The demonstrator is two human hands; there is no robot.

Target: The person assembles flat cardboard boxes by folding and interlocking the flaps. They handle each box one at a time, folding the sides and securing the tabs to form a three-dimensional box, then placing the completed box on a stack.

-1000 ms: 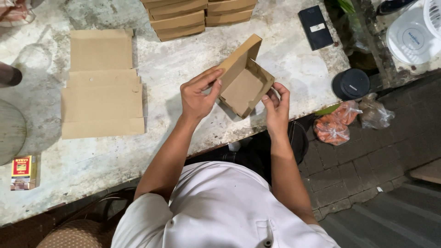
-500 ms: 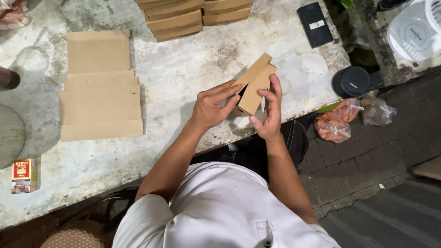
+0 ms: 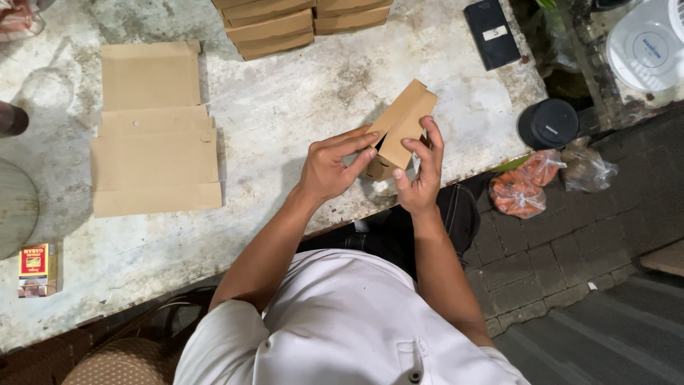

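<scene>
Folded nearly flat since a second ago, a brown cardboard box point(image 3: 400, 127) is held tilted above the desk's point(image 3: 285, 107) near edge, pinched by the left hand point(image 3: 333, 165) and right hand point(image 3: 420, 175), fingers closed on its sides; flat cardboard sheets point(image 3: 153, 132) lie well apart leftward.

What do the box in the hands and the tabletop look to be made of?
The box: brown cardboard, matte, with creased fold lines and flaps. The tabletop: probably stone or concrete, pale grey, worn and blotchy, with a dull sheen; I cannot tell which.

Both hands point(image 3: 370, 167) grip box point(image 3: 400, 128) (cardboard).
</scene>
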